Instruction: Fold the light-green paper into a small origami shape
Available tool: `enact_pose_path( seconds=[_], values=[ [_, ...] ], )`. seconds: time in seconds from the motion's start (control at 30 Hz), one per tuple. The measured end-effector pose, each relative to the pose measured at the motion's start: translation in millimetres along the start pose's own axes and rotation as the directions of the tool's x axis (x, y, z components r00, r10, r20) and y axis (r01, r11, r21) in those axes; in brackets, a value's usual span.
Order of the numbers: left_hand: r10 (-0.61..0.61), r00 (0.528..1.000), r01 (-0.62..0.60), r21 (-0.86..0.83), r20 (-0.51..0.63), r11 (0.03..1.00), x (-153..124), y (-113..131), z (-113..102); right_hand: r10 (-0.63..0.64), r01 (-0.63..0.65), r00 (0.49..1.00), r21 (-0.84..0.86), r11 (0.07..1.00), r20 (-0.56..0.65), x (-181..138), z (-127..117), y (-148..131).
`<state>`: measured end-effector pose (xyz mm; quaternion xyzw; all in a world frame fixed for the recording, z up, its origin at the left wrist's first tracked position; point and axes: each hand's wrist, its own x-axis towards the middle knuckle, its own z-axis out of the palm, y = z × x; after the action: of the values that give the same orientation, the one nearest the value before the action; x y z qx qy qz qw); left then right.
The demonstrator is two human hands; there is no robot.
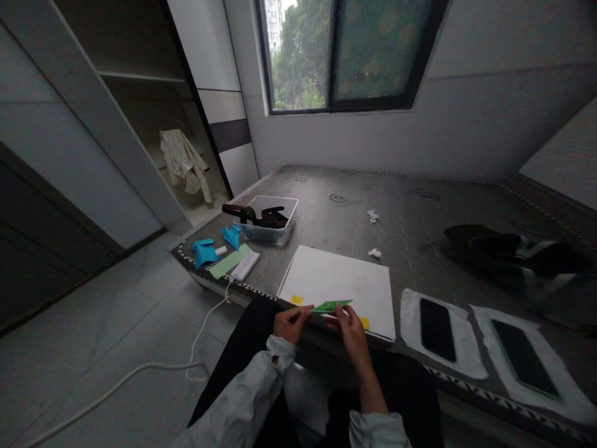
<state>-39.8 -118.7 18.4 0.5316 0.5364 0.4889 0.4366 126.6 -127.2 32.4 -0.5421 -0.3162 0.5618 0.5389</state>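
Observation:
A folded green paper [331, 305] is held low in front of me, just over the near edge of a white board [340, 283]. My left hand [290, 322] pinches its left end. My right hand [351, 328] pinches its right part, fingers closed on it. Small yellow notes [297, 299] lie on the board by my hands.
On the grey mattress [354, 211]: a clear tub [269, 219] holding dark straps, blue folded papers [205, 251], a light green sheet [229, 261], a white box [245, 266], two phones [437, 328] on white cloths, dark clothing [504, 246]. A white cable [140, 370] runs across the floor.

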Motion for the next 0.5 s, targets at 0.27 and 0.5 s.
enact_pose_path(
  seconds=[0.27, 0.5],
  values=[
    [0.111, 0.990, -0.113, 0.019, 0.084, 0.993, -7, 2, 5, 0.004, -0.004, 1.000, 0.017, 1.000, -0.029, 1, -2, 1],
    [0.060, 0.990, -0.041, -0.146, 0.125, 0.988, -5, -7, 4, -0.062, 0.063, 0.998, 0.036, 0.997, -0.014, -1, -3, 0]
  ],
)
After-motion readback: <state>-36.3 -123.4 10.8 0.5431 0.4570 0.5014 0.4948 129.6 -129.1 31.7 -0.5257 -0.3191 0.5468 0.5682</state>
